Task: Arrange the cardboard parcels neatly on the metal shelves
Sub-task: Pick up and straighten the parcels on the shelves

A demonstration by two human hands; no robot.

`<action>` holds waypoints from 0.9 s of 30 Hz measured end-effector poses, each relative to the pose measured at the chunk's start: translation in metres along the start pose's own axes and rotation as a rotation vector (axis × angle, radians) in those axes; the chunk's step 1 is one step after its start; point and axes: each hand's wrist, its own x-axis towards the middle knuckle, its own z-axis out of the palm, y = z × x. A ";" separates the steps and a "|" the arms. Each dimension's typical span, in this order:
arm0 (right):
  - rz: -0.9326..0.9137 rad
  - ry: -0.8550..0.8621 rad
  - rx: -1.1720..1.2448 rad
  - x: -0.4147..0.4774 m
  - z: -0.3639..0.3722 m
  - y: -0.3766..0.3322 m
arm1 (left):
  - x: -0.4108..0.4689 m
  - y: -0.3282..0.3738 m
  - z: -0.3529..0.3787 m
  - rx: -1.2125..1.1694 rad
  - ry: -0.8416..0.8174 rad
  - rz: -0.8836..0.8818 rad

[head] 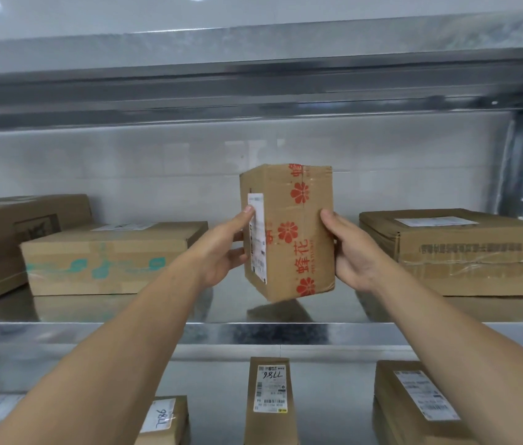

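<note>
My left hand [221,252] and right hand [354,252] gripping opposite sides of a tall brown cardboard parcel with red flower tape [289,232], slightly tilted over the shiny metal shelf [253,332], between a teal-printed flat cardboard box [109,258] and a wide flat brown cardboard box [456,252]

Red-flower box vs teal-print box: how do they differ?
The red-flower box is upright and slightly tilted; the teal-print box lies flat. The left hand and right hand hold the red-flower box; the teal-print box rests untouched on the shelf. Red-flower box's label is on a side, teal-print box's on top. Both are brown cardboard.
</note>
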 end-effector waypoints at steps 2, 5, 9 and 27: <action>-0.007 0.039 0.024 -0.001 0.000 -0.002 | 0.003 -0.003 -0.003 0.016 0.031 0.021; 0.004 0.116 0.070 0.001 -0.001 -0.002 | 0.005 -0.005 -0.006 0.026 0.045 0.050; -0.019 0.234 0.093 0.003 0.001 -0.005 | 0.005 -0.007 -0.009 0.040 0.040 0.050; 0.116 0.348 -0.240 0.004 0.009 0.008 | 0.010 -0.007 -0.008 0.006 0.153 -0.029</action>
